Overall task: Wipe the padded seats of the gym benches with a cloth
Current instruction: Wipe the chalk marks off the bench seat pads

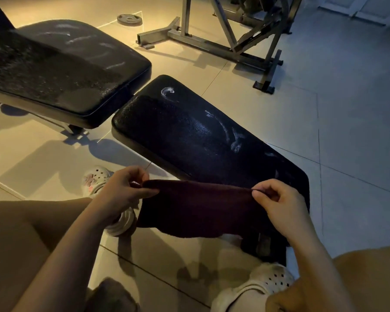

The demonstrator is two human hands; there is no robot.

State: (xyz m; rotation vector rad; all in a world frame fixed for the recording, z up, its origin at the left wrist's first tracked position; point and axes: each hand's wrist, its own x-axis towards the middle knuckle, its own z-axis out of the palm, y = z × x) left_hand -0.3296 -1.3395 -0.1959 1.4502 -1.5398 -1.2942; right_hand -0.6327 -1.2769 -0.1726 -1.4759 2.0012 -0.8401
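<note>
A dark maroon cloth [198, 209] hangs stretched between both hands, just above the near end of a black padded seat [189, 136]. My left hand [124, 188] pinches the cloth's upper left corner. My right hand [277, 204] pinches the upper right corner. The seat shows white smears and wet streaks towards its far and right side. A second, larger black pad [61, 66] lies to the upper left, with faint white streaks on its far half.
A grey steel machine frame [225, 34] stands on the tiled floor at the back right. A weight plate [129, 19] lies on the floor behind the pads. White clogs [99, 179] [254, 289] are beside and under the seat.
</note>
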